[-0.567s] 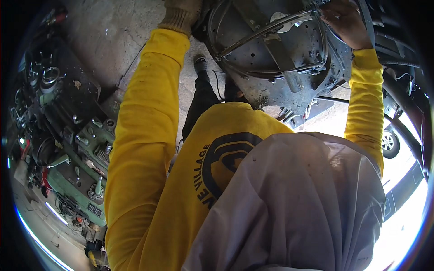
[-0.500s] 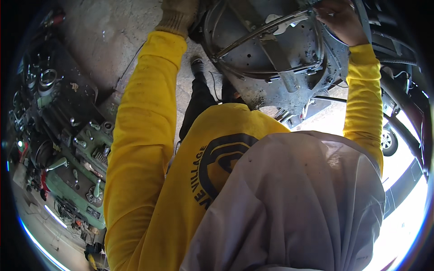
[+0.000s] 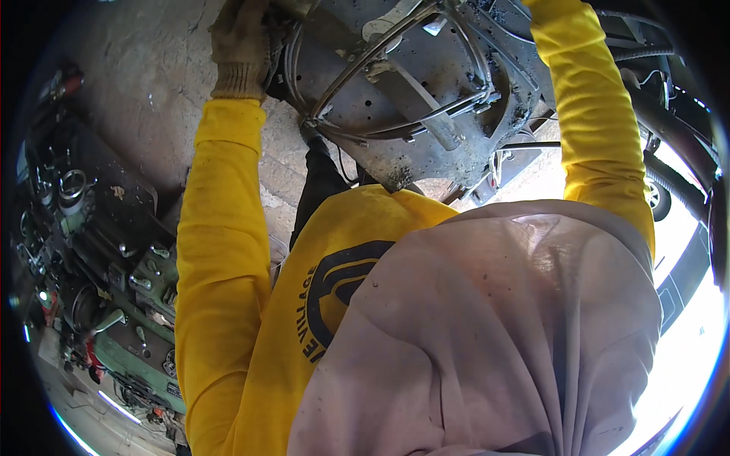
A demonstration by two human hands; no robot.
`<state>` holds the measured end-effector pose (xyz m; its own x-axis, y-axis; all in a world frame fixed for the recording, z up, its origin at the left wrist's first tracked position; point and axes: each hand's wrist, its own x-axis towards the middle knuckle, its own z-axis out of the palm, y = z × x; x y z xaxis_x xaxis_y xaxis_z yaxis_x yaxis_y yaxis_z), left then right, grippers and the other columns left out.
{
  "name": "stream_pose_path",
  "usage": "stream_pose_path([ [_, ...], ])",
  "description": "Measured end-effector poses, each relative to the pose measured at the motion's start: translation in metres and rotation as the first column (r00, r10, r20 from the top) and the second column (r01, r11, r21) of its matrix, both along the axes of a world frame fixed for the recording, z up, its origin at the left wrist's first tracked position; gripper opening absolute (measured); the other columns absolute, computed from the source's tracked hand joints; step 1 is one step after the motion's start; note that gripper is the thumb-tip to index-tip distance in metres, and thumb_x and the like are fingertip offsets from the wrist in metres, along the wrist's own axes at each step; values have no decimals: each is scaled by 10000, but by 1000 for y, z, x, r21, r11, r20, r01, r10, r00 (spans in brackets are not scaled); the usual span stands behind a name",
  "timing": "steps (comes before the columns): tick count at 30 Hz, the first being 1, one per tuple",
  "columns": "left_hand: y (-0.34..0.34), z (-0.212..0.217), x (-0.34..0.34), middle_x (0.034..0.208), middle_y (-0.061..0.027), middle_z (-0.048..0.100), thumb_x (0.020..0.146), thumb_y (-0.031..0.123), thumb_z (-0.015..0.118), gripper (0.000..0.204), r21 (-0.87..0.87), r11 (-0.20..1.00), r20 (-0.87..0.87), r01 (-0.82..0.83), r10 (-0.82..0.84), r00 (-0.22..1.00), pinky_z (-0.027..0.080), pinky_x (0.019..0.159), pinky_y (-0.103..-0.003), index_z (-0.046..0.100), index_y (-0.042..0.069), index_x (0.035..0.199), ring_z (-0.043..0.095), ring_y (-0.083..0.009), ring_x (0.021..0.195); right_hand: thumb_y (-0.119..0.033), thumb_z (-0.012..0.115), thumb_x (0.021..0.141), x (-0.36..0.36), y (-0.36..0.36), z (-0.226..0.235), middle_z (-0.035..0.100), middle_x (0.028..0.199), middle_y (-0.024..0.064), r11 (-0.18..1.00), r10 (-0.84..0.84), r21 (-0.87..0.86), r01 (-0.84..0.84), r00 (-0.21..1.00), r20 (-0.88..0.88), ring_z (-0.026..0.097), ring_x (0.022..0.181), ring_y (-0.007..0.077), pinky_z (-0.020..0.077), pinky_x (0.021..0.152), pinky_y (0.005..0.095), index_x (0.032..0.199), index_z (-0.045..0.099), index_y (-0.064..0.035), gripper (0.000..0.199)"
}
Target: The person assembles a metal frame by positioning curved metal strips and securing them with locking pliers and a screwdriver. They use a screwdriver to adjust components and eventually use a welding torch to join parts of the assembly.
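My left hand (image 3: 242, 42) wears a brown knitted work glove. It is at the left edge of a grey metal plate (image 3: 391, 169), next to dark parts there; its fingers are partly hidden, so I cannot tell whether it grips anything. Bent metal rods (image 3: 370, 57) form a rounded frame across the plate. A flat metal bar (image 3: 418, 102) runs slantwise under the rods. Dark grime and several holes mark the plate. My right hand is beyond the top edge; only its yellow sleeve (image 3: 574, 45) shows, reaching past the plate's right side.
A green machine (image 3: 133, 353) with levers and handwheels stands at the left. Grey concrete floor (image 3: 152, 45) lies between it and the plate. Dark pipes and hoses (image 3: 669, 125) are at the right, with a vehicle wheel (image 3: 655, 199) in bright light beyond.
The plate and rods appear farther left and higher in view. My left hand appears farther left. My right hand, earlier at the rod frame's upper right end, has passed out of view at the top.
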<state>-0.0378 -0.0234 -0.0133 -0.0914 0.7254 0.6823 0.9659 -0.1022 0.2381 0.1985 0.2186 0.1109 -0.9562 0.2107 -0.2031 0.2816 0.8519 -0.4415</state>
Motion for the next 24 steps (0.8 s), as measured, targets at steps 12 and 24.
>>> stream_pose_path([
  [12, 3, 22, 21, 806, -9, 677, 978, 289, 605, 308, -338, 940, 832, -56, 326, 450, 489, 645, -264, 744, 97, 1174, 597, -93, 686, -285, 775, 839, -33, 20, -37, 740, 869, 144, 973, 231, 59, -225, 965, -124, 692, 827, 278, 527, 748, 425, 917, 801, -65, 234],
  [24, -4, 21, 24, 970, -26, 715, 952, 322, 631, 345, -289, 952, 880, -104, 307, 363, 504, 776, -283, 733, 84, 1180, 626, -131, 823, -295, 685, 948, 64, -45, -58, 764, 1079, 31, 821, 55, 571, -9, 996, -64, 665, 1014, 255, 479, 956, 411, 1033, 798, -159, 196],
])
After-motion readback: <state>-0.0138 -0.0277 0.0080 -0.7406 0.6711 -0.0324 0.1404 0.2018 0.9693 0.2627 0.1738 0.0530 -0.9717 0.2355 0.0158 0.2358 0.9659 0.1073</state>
